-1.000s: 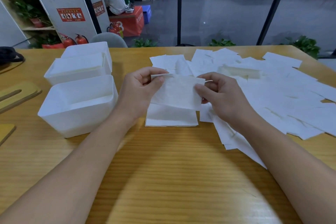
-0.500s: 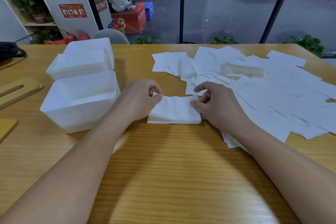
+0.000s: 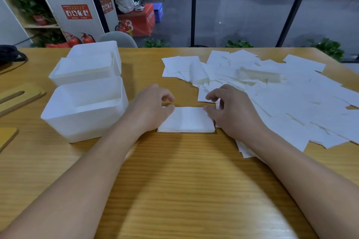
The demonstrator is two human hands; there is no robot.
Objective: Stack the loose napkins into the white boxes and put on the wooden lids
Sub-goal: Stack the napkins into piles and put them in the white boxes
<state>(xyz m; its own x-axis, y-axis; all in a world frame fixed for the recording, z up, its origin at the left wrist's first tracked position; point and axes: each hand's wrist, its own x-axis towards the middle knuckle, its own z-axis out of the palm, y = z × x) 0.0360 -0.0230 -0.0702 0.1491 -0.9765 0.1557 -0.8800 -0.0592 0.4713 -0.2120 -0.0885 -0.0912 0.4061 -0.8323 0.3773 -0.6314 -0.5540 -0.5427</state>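
Note:
A small squared stack of white napkins [image 3: 186, 120] lies flat on the wooden table [image 3: 194, 190] in front of me. My left hand [image 3: 149, 108] sits at its left edge, thumb touching the stack, fingers loosely curled above it. At the right edge my right hand [image 3: 233, 114] does the same with its thumb tip. Several loose napkins [image 3: 291, 103] spread over the table's right half. The nearest white box [image 3: 77, 122] stands left of my left hand. Behind it is a box [image 3: 64, 72] holding napkins, then another [image 3: 93, 46].
Two wooden lids lie at the left edge: a slotted lid [image 3: 19, 97] and a second lid [image 3: 6, 137] nearer me. A black cable [image 3: 11, 56] rests at the far left. A chair back [image 3: 118, 39] stands beyond the table's far edge.
Both hands lowered a held napkin onto the stack and laid it flat. The fingers have since lifted off the top, leaving the thumbs at its edges.

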